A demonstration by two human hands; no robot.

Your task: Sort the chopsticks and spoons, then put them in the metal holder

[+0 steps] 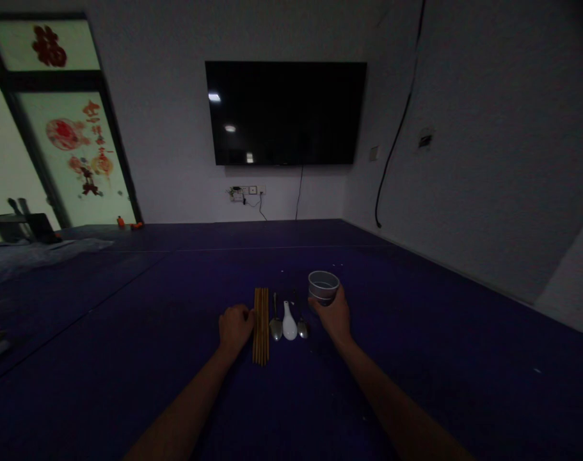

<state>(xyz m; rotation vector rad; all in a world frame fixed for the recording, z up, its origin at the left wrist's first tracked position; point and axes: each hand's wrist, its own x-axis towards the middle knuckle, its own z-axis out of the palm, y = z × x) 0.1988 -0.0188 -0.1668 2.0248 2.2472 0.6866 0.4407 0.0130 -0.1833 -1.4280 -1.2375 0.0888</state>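
Note:
My right hand (pixel 336 318) is wrapped round a light grey cup (pixel 322 293), which stands upright with its open rim facing up. My left hand (pixel 235 329) rests curled on the table, with its fingers right beside a bundle of several wooden chopsticks (pixel 261 330); whether it touches them I cannot tell. Between the hands, in a row to the right of the chopsticks, lie a metal spoon (pixel 276 329), a white soup spoon (pixel 289 327) and another metal spoon (pixel 303 329). All three have their bowls towards me.
The dark blue tabletop (pixel 291 410) reaches the wall, where a black television (pixel 288 115) hangs. Clear plastic sheeting (pixel 36 253) and a dark container (pixel 27 225) are at far left. A black cable (pixel 394 141) hangs on the right wall.

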